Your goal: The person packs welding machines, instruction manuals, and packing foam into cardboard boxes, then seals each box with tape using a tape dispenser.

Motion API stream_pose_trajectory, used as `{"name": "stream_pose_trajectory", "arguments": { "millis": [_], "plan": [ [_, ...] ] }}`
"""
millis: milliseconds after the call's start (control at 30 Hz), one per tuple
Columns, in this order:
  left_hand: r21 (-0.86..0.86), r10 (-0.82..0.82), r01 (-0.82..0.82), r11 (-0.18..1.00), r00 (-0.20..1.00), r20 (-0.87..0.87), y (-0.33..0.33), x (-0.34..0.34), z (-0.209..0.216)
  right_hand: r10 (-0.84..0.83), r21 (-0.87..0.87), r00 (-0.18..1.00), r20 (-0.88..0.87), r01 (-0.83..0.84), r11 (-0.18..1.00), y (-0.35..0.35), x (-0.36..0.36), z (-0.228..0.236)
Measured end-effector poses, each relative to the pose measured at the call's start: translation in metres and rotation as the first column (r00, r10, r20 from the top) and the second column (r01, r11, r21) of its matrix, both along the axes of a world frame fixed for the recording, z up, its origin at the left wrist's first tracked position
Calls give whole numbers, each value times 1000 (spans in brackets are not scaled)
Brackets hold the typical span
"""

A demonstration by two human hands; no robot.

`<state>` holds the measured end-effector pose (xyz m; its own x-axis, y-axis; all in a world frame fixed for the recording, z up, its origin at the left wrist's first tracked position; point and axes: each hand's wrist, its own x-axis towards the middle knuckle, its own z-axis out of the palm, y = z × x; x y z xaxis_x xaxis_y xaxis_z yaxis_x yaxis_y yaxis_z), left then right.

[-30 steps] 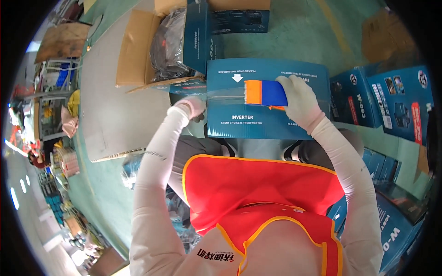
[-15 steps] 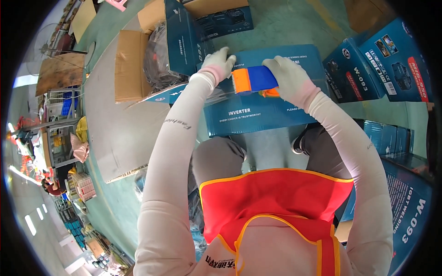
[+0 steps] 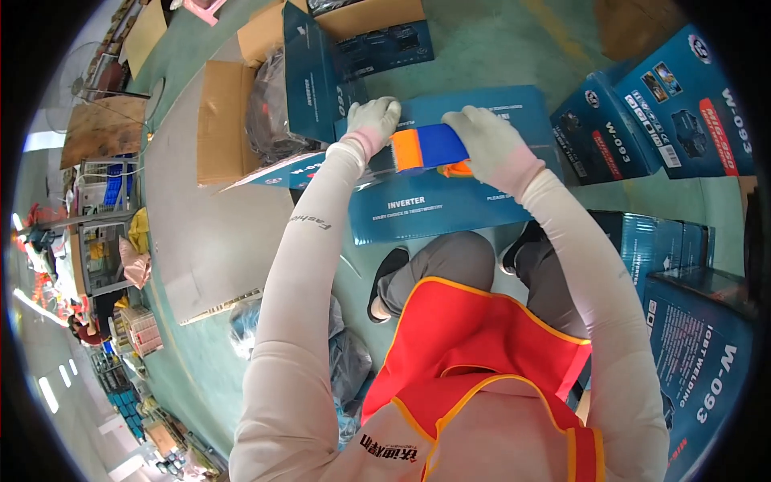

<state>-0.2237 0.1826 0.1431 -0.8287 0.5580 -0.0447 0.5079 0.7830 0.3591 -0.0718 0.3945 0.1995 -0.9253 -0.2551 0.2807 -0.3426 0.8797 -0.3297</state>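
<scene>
Right hand (image 3: pixel 491 143): gloved in off-white; gripping a blue-and-orange handheld tape dispenser (image 3: pixel 438 148), with fingers wrapped around its right end.
Left hand (image 3: pixel 372 126): gloved in off-white; placed at the left end of a closed, rectangular teal cardboard box (image 3: pixel 438 213), with fingers bent and close together; cannot tell whether pinching anything.
Tape dispenser: positioned over the top of the cardboard box, just beside the left hand; pointing its toothed orange end to the left.
Open teal carton with brown flaps (image 3: pixel 309 84): standing beyond and left of the cardboard box; containing a dark object wrapped in clear plastic (image 3: pixel 273 112).
Flat grey board (image 3: pixel 213 217): lying on the green floor (image 3: pixel 514 48) at the left.
</scene>
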Motion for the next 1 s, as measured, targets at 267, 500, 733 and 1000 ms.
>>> {"name": "stream_pose_trajectory", "arguments": {
  "millis": [267,500,733,1000],
  "plan": [
    [-143,88,-93,985,995,-45,12,-15,-20,112,-13,991,77,-112,994,10,-3,12],
    [-151,94,-66,986,978,187,53,-19,-7,279,219,932,231,-330,919,53,-3,47],
    [314,-617,540,781,742,261,228,7,3,239,284,923,303,-326,902,209,10,65],
    [137,-641,626,767,745,183,249,27,14,153,427,947,282,-266,864,322,56,91]
  ]
}}
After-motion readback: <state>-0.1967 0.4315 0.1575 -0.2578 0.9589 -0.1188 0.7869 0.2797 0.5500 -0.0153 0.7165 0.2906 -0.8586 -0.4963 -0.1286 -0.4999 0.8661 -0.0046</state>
